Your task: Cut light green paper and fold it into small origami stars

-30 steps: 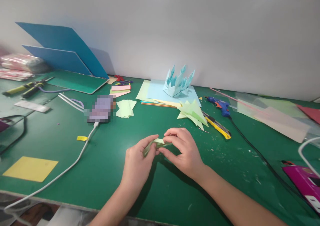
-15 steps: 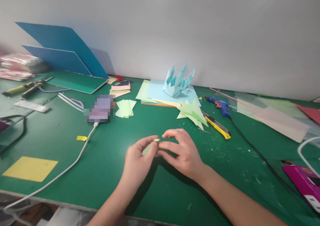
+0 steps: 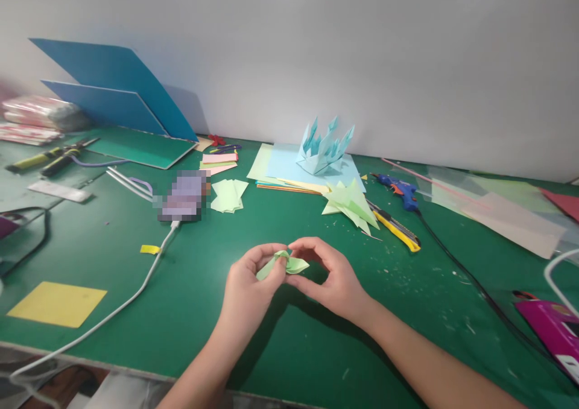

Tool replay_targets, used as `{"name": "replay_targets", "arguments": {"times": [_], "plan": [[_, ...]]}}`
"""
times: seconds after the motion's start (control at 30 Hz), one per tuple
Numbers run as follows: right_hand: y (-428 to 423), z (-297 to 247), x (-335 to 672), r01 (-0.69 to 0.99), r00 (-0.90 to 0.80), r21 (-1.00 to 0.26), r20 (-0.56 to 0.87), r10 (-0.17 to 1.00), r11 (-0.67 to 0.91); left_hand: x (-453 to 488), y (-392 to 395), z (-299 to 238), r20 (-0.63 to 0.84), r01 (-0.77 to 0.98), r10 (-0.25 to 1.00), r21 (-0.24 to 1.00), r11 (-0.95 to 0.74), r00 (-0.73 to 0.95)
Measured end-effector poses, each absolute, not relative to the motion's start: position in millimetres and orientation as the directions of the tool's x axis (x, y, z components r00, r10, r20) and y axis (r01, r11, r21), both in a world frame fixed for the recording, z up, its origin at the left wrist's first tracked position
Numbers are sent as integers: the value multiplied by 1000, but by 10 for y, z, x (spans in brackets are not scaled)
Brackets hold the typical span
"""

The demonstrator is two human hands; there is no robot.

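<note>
Both of my hands meet over the middle of the green mat [image 3: 190, 312], pinching a small folded piece of light green paper [image 3: 284, 264]. My left hand [image 3: 251, 285] grips its left end with thumb and fingers closed. My right hand [image 3: 332, 276] curls round its right end, thumb under and fingers above. The paper is bent and partly hidden between the fingertips. Behind the hands lie several folded light green paper points [image 3: 350, 204] and a light blue spiked paper model [image 3: 323, 146] on a stack of coloured sheets [image 3: 271, 168].
A yellow utility knife [image 3: 395, 228] and a blue glue gun [image 3: 398, 189] with a black cord lie at the right. Green paper slips [image 3: 228, 195], a white cable [image 3: 136, 294], a yellow square [image 3: 56, 303], blue boards [image 3: 113, 89] and pliers [image 3: 49, 155] sit at the left.
The fingers have reworked the green paper: half a second ago it was almost hidden in the pinch, now its folded flaps show spread between the two hands. The hands sit slightly lower.
</note>
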State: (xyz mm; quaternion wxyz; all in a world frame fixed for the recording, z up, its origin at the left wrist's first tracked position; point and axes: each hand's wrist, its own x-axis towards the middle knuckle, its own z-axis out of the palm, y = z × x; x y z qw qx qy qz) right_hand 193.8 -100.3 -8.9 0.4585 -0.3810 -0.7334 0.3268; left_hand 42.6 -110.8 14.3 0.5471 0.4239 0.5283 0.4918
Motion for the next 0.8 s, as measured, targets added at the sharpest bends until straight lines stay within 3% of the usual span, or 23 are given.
{"name": "replay_targets", "arguments": {"times": [0.2, 0.37, 0.8], "plan": [[-1006, -73, 1938, 288, -317, -747, 515, 796, 599, 467, -1119, 196, -218, -268, 976, 941, 209, -2], [-1005, -73, 1936, 297, -280, -702, 584, 762, 647, 477, -1134, 198, -237, -260, 971, 939, 227, -10], [-997, -68, 1929, 275, -220, -726, 590, 777, 630, 499, -1150, 171, -241, -312, 970, 924, 220, -27]]}}
